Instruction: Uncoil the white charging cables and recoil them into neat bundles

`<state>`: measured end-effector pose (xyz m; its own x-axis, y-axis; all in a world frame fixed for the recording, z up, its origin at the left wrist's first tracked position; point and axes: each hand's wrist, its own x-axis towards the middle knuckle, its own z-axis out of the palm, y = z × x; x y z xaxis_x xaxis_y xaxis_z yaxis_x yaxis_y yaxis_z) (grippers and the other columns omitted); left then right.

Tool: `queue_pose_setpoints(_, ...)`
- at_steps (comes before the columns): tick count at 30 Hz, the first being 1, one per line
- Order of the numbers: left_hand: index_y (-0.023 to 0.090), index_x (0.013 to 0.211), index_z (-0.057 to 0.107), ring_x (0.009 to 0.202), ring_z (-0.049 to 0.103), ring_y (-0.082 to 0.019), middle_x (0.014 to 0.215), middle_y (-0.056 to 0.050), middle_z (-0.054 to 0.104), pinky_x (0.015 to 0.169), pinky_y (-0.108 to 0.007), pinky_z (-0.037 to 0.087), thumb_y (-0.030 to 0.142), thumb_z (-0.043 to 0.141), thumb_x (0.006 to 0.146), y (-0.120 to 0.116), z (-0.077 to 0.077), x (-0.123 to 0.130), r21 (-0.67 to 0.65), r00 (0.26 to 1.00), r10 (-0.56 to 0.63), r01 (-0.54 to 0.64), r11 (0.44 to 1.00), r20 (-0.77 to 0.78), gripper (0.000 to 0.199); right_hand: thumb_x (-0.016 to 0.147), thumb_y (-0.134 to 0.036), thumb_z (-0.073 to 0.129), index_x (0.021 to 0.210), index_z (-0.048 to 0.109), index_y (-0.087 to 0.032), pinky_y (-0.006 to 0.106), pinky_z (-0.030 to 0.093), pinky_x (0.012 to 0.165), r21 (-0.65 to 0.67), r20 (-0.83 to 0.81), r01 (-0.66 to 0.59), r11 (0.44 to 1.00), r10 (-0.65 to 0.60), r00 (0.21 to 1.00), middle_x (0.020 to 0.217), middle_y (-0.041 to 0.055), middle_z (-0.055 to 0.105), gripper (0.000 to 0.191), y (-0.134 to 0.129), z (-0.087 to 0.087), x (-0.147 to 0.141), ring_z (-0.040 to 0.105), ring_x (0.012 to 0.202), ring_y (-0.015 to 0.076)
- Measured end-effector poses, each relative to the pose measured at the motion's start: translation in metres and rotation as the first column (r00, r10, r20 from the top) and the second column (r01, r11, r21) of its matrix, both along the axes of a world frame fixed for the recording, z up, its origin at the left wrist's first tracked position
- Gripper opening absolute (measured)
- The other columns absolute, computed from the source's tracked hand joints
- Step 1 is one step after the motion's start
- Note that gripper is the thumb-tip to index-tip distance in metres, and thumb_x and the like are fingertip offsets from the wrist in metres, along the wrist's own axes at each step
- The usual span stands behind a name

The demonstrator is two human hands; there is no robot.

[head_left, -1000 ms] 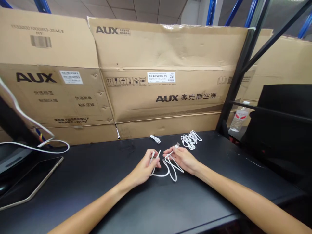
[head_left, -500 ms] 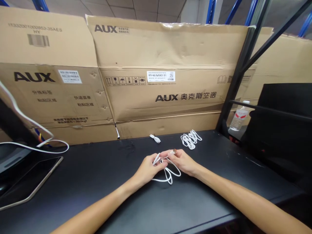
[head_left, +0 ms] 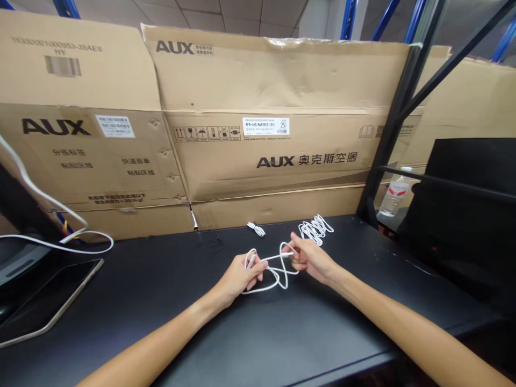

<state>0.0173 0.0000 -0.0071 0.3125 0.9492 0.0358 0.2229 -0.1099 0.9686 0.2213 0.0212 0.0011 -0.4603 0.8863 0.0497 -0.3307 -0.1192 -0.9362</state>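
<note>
A loose white USB cable (head_left: 278,278) stretches in loops between my two hands above the black table. My left hand (head_left: 241,277) is closed, pinching the cable between thumb and fingers, with a small loop and what looks like a connector standing up from the grip. My right hand (head_left: 312,259) is closed too, its fingers on the cable near a white plug end by the fingertips. Just behind my right hand lies a bundled white cable (head_left: 316,228). A smaller tied white cable (head_left: 256,229) rests farther back, beyond my left hand.
Large cardboard boxes (head_left: 274,80) line the back of the black table (head_left: 169,322). At left lies a tablet-like device (head_left: 52,301), with a white cord (head_left: 92,242) above it. A black metal frame (head_left: 397,118) and a water bottle (head_left: 395,196) stand at right.
My hands have drawn apart, the right one moving right and slightly up, the left one a little left. A stretch of the cable now spans the gap between them.
</note>
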Motion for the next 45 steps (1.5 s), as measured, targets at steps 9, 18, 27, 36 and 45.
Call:
queue_pose_setpoints(9,0.017,0.063,0.049,0.032,0.030,-0.005,0.037,0.008,0.041,0.039,-0.018,0.020,0.049,0.052,0.083,0.001,-0.006,0.001,0.043,0.988,0.134,-0.137,0.990,0.074,0.038,0.071,-0.039,0.069,0.050,0.059,-0.015,0.024,0.032,0.042,0.216,0.207,0.092,0.972,-0.138,0.969,0.042,-0.0023,0.050,0.033,0.000,-0.005,0.001,0.043,0.038,0.0085)
queue_pose_setpoints(18,0.015,0.079,0.063,0.045,0.045,-0.008,0.055,0.003,0.058,0.047,-0.020,0.034,0.039,0.063,0.074,-0.003,-0.003,0.006,0.142,0.996,-0.033,0.045,0.989,-0.088,0.024,0.077,-0.051,0.061,0.087,0.070,-0.016,0.022,0.036,0.050,0.230,0.147,0.060,0.971,-0.096,0.984,0.068,0.0009,0.061,0.037,-0.003,-0.016,-0.021,0.047,0.053,0.0084)
queue_pose_setpoints(27,0.021,0.079,0.069,0.048,0.045,-0.010,0.054,0.004,0.054,0.050,-0.020,0.030,0.051,0.075,0.057,-0.018,0.013,0.000,0.380,0.805,-0.166,0.437,0.815,-0.569,0.037,0.078,-0.049,0.062,0.081,0.069,-0.016,0.032,0.046,0.075,0.198,-0.059,0.151,0.968,-0.142,0.988,0.089,0.0077,0.068,0.034,0.008,-0.002,-0.003,0.061,0.084,0.0188)
queue_pose_setpoints(36,0.016,0.074,0.058,0.042,0.042,-0.009,0.055,0.002,0.054,0.041,-0.019,0.030,0.050,0.051,0.081,0.019,0.011,-0.038,0.170,0.985,0.152,-0.136,0.976,-0.085,0.036,0.076,-0.043,0.064,0.065,0.055,-0.018,0.031,0.044,0.057,-0.052,-0.022,0.359,0.932,-0.361,0.932,0.042,-0.0057,0.042,0.029,0.045,0.004,0.054,0.045,0.045,0.0117)
queue_pose_setpoints(45,0.011,0.083,0.054,0.063,0.068,-0.018,0.073,-0.010,0.069,0.061,-0.030,0.054,0.040,0.042,0.090,0.036,0.011,-0.061,-0.030,0.757,0.532,-0.565,0.825,0.379,0.032,0.065,-0.033,0.068,0.082,0.056,-0.016,0.026,0.036,0.047,0.006,0.214,0.394,0.919,-0.387,0.897,0.049,-0.0074,0.043,0.026,0.057,-0.008,0.068,0.040,0.042,0.0084)
